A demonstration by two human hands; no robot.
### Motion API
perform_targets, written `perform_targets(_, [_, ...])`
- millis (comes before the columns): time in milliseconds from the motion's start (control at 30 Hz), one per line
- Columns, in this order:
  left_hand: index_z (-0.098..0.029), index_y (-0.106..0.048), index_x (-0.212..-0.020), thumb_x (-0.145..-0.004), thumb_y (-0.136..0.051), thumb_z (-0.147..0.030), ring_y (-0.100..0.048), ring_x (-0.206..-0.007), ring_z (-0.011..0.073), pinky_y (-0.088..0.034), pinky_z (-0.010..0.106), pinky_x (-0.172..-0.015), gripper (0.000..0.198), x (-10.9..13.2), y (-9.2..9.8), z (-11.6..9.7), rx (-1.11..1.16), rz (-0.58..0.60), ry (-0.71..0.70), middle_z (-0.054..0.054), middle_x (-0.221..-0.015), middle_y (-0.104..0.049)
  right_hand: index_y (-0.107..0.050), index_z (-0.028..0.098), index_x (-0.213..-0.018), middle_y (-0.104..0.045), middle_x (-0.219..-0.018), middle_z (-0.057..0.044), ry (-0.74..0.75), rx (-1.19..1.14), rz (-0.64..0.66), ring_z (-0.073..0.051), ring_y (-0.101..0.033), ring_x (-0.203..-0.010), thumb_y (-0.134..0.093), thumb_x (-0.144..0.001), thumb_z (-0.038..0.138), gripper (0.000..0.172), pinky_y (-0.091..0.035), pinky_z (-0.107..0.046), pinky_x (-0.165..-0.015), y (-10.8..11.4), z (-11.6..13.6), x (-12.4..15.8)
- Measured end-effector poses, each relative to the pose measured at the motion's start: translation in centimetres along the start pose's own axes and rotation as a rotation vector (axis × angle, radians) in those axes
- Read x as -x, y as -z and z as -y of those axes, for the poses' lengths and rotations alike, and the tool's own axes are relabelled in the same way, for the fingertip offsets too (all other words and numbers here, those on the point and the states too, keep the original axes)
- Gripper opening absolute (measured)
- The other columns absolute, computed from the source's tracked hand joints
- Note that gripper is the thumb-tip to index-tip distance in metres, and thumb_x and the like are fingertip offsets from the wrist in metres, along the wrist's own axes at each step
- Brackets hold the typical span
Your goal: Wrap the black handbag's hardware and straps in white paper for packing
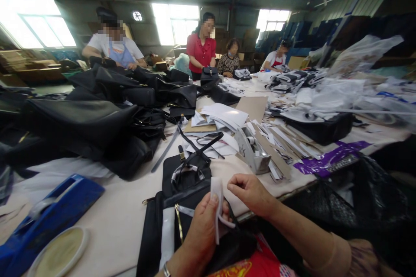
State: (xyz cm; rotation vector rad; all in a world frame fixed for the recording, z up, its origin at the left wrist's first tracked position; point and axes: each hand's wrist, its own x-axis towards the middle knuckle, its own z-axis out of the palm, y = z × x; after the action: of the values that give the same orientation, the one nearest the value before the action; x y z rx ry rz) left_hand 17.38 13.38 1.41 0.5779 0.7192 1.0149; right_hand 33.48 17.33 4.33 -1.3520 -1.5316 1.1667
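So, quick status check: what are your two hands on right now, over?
Left hand pinching a white strip. Right hand at the strip's top edge. Black bag flat on the table beneath; blue tape dispenser off to the left.

Bare table (123,207) strip left of the black bag (175,207) lying in front of both hands; passage open there. Left side blocked by heap of black bags (97,130); blue tape dispenser (48,216) near the table's front-left edge. Right of the bag: grey dispenser (251,149), scattered paper strips (276,143). Far right crowded with plastic wrapping (351,91).
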Motion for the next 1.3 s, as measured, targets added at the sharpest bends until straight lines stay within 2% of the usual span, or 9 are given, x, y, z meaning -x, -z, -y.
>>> perform_targets(167, [-0.014, -0.056, -0.086, -0.090, -0.062, -0.046, -0.050, -0.055, 0.0083, -0.043, 0.021, -0.055, 0.033, 0.3, -0.3, -0.3, 0.017, 0.017, 0.005, 0.000, -0.070, -0.057, -0.060, 0.019, -0.064, -0.056, -0.060, 0.000, -0.061, -0.065, -0.002, -0.015, -0.050, -0.059, -0.064, -0.077, 0.040, 0.025, -0.038, -0.025, -0.054, -1.1, -0.2, -0.1])
perform_targets(533, [-0.013, -0.056, -0.091, -0.089, -0.062, -0.047, -0.050, -0.053, 0.0082, -0.046, 0.022, -0.053, 0.035, -0.1, 0.4, 0.2, 0.103, 0.074, 0.041, 0.001, -0.070, -0.057, -0.061, 0.014, -0.069, -0.050, -0.057, 0.005, -0.138, -0.251, 0.173, -0.008, -0.038, -0.050, -0.067, -0.075, 0.038, 0.025, -0.027, -0.021, -0.047, -2.1, -1.0, -1.4])
perform_targets(667, [-0.014, -0.056, -0.093, -0.085, -0.067, -0.049, -0.052, -0.053, 0.0090, -0.048, 0.023, -0.054, 0.038, -0.3, 0.1, 0.3, 0.078, 0.032, 0.052, 0.001, -0.070, -0.059, -0.062, 0.015, -0.079, -0.057, -0.060, 0.003, -0.186, -0.157, 0.069, -0.010, -0.046, -0.052, -0.071, -0.071, 0.038, 0.026, -0.035, -0.022, -0.049, -2.4, -2.0, -2.0])
perform_targets(767, [-0.013, -0.058, -0.093, -0.083, -0.070, -0.049, -0.057, -0.058, 0.0111, -0.050, 0.024, -0.057, 0.039, -0.3, 0.1, 0.2, 0.080, -0.054, 0.040, 0.003, -0.075, -0.062, -0.061, 0.016, -0.077, -0.061, -0.069, 0.000, -0.080, -0.034, -0.089, -0.015, -0.055, -0.065, -0.066, -0.078, 0.037, 0.021, -0.043, -0.026, -0.061, -2.0, -2.0, -1.1])
perform_targets(833, [-0.012, -0.059, -0.092, -0.082, -0.071, -0.048, -0.060, -0.063, 0.0130, -0.051, 0.025, -0.061, 0.039, -0.3, 0.1, 0.1, 0.099, -0.102, 0.022, 0.005, -0.078, -0.065, -0.061, 0.018, -0.076, -0.061, -0.070, -0.001, 0.007, 0.053, -0.096, -0.016, -0.057, -0.068, -0.059, -0.086, 0.039, 0.024, -0.045, -0.027, -0.064, -1.4, -1.5, 0.5])
perform_targets(1000, [-0.011, -0.062, -0.087, -0.080, -0.073, -0.043, -0.062, -0.069, 0.0157, -0.052, 0.028, -0.068, 0.035, -0.3, -0.2, 0.0, 0.158, -0.151, 0.004, 0.006, -0.078, -0.066, -0.067, 0.019, -0.090, -0.064, -0.084, -0.005, 0.285, 0.306, 0.213, -0.018, -0.060, -0.080, -0.057, -0.091, 0.026, 0.013, -0.047, -0.029, -0.074, -0.3, 0.0, 5.4])
perform_targets(1133, [-0.013, -0.060, -0.087, -0.076, -0.075, -0.038, -0.064, -0.070, 0.0181, -0.052, 0.032, -0.069, 0.032, -0.5, -0.7, 0.2, 0.211, -0.188, 0.044, 0.007, -0.080, -0.067, -0.069, 0.017, -0.099, -0.063, -0.092, -0.010, 0.528, 0.491, 0.331, -0.022, -0.057, -0.090, -0.050, -0.093, 0.020, 0.020, -0.046, -0.034, -0.081, -0.1, 0.5, 6.3])
perform_targets(1233, [-0.012, -0.060, -0.086, -0.076, -0.074, -0.040, -0.063, -0.070, 0.0180, -0.051, 0.031, -0.068, 0.033, -0.7, -0.9, 0.4, 0.165, -0.228, 0.029, 0.007, -0.079, -0.067, -0.070, 0.017, -0.087, -0.063, -0.088, -0.008, 0.477, 0.392, 0.358, -0.021, -0.058, -0.087, -0.049, -0.093, 0.020, 0.022, -0.047, -0.032, -0.081, -0.5, 0.5, 5.7])
perform_targets(1300, [-0.012, -0.062, -0.085, -0.077, -0.073, -0.043, -0.063, -0.070, 0.0177, -0.051, 0.031, -0.070, 0.034, -0.6, -1.0, 0.5, 0.119, -0.227, -0.002, 0.006, -0.078, -0.067, -0.069, 0.018, -0.077, -0.065, -0.083, -0.005, 0.305, 0.267, 0.292, -0.018, -0.061, -0.083, -0.052, -0.091, 0.019, 0.022, -0.047, -0.029, -0.079, -1.1, 0.2, 5.3])
